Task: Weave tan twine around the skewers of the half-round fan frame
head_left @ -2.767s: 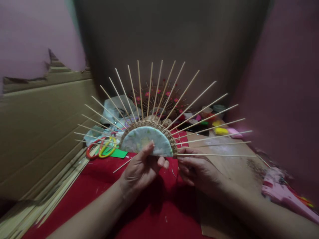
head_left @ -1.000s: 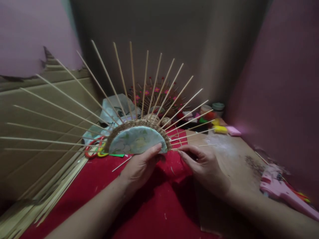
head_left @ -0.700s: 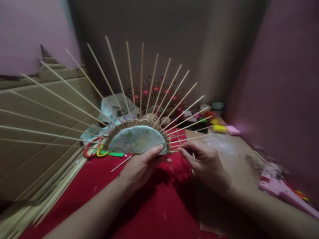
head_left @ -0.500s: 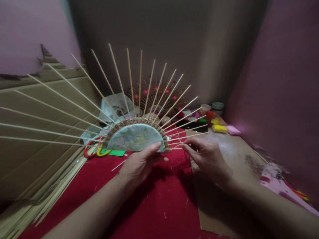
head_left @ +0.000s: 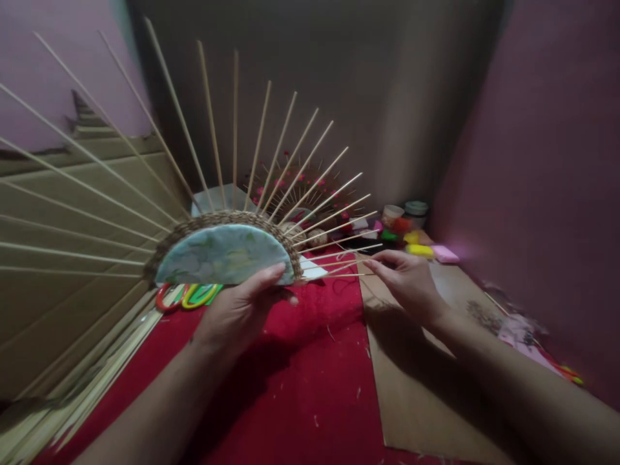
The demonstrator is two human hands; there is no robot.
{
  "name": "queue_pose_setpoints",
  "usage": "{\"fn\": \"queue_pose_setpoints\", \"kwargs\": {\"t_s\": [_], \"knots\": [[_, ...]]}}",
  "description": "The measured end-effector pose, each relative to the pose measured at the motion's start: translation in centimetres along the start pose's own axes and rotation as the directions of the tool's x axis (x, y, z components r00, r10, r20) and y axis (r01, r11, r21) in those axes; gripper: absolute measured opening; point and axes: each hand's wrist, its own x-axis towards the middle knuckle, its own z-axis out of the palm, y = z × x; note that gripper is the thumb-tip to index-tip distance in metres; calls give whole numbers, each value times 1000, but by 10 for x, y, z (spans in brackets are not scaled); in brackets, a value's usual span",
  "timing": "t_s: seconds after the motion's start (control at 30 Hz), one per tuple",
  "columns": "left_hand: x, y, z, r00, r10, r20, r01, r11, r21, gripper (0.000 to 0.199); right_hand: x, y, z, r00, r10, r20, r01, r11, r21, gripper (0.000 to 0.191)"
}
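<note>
The left hand [head_left: 237, 313] grips the flat edge of a half-round fan [head_left: 223, 254] ringed with woven cord, about twenty sticks radiating from it. The right hand [head_left: 409, 281] pinches the lowest stick [head_left: 339, 276]. Beyond the right hand stand two small pots [head_left: 404, 212]; their contents cannot be made out. Under the fan lie two scissors [head_left: 186, 296].

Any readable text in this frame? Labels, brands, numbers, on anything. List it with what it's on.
None readable.
Half-round fan piece held by the left hand: pale printed pattern only, no lettering.
Small jars and colored blocks at the back, beyond the right hand: too small and blurred to show any label.
Scissors, cardboard, pink tool at right: no visible marking.
</note>
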Motion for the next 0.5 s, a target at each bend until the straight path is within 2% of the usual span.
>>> {"fn": "queue_pose_setpoints", "kwargs": {"t_s": [0.13,0.2,0.27,0.33,0.4,0.5], "knots": [[2,0,1,999,2,-35,-3,999,-33,9,7,7,-5,999,35,-18,-35,999,-17,19],[2,1,2,998,14,-66,-17,999,-44,9,10,11,-7,991,130,26,-132,989,63,21],[3,1,2,997,28,-77,-32,998,-51,9,14,17,-9,944,288,162,-320,919,230,23],[3,2,1,998,39,-41,-41,997,-66,8,17,22,-11,862,382,334,-490,799,348,24],[3,3,0,999,44,25,-41,994,-101,11,19,26,-11,805,387,448,-566,729,386,24],[0,5,-2,992,33,124,-15,989,-147,14,15,26,-5,772,369,518,-600,692,401,24]]}}
